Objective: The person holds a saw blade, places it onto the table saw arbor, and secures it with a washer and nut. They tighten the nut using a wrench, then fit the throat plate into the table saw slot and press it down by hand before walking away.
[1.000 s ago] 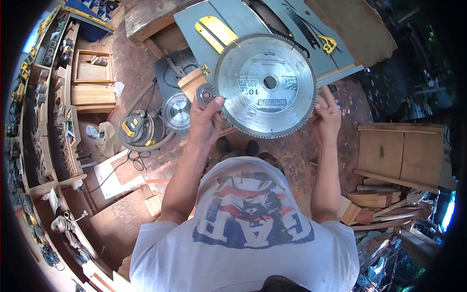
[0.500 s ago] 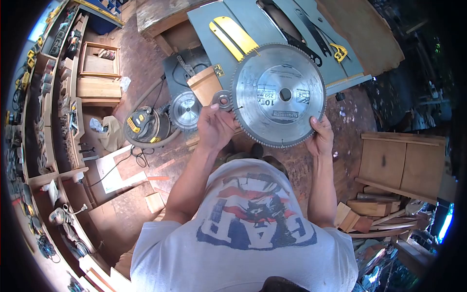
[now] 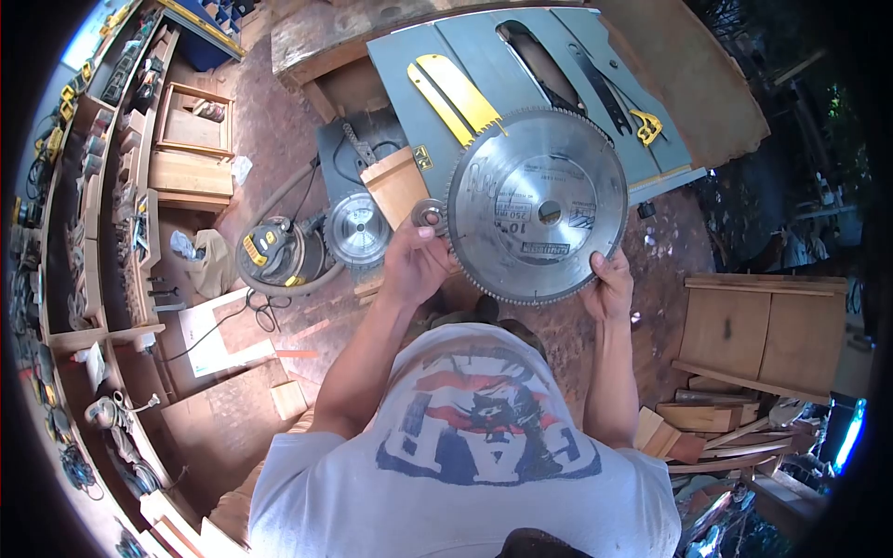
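Note:
A large circular saw blade point(image 3: 502, 251) with a toothed rim and printed label faces up in front of my chest. My right hand point(image 3: 608, 284) pinches its lower right edge, thumb on the face and fingers underneath. At its left edge, my left hand point(image 3: 416, 263) pinches a small round metal flange point(image 3: 429, 215) with a hole in the middle. Whether the left fingers also bear on the blade is hidden. Beyond the blade lies a grey table saw top point(image 3: 446, 42) with a yellow throat plate point(image 3: 453, 98) and a long dark slot point(image 3: 539, 65).
A smaller saw blade point(image 3: 359, 230) and a wood block point(image 3: 395, 183) lie left of my left hand. Beside them stands a yellow and black shop vacuum point(image 3: 270, 249) with its hose. Shelves of tools point(image 3: 102, 205) line the left; a wooden cabinet point(image 3: 758, 330) and wood scraps point(image 3: 712, 418) are at right.
My view has shifted, so the surroundings sit slightly lower. The large blade has come a little toward me and its shine has changed. Both hands keep their grips.

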A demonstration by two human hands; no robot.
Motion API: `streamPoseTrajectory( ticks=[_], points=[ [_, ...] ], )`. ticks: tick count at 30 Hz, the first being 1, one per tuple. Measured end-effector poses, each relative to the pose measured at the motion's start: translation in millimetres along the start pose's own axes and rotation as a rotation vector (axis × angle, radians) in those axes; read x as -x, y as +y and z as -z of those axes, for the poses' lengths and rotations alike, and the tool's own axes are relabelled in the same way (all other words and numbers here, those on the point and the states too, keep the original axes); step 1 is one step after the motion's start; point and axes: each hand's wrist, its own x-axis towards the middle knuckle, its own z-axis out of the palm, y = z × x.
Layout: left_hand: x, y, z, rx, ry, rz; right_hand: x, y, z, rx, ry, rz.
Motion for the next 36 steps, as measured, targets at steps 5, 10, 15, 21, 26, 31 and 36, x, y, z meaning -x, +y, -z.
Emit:
streamPoseTrajectory(
  ticks=[5, 10, 15, 21, 26, 31, 36],
  points=[
    [-5, 0, -2, -0.011, -0.013, 0.009, 1, 0, 6, -0.008, 0.009, 0.004],
    [-8, 0, 4, -0.005, -0.022, 0.025, 3, 1, 5, 0.006, 0.004, 0.04],
    [-10, 1, 5, -0.026, 0.012, 0.036, 6, -1, 0, 0.019, 0.0, 0.05],
    [-9, 2, 21, -0.118, 0.019, 0.083, 10, -6, -10, 0.064, 0.025, 0.051],
    [-11, 3, 21, -0.061, -0.005, 0.098, 15, -11, -22, 0.112, 0.051, 0.065],
    [-13, 2, 19, -0.01, -0.006, 0.079, 19, -15, -25, 0.182, 0.059, 0.102],
    [-13, 3, 20, -0.061, -0.003, 0.114, 22, -14, -25, 0.171, 0.06, 0.107]
  ],
)
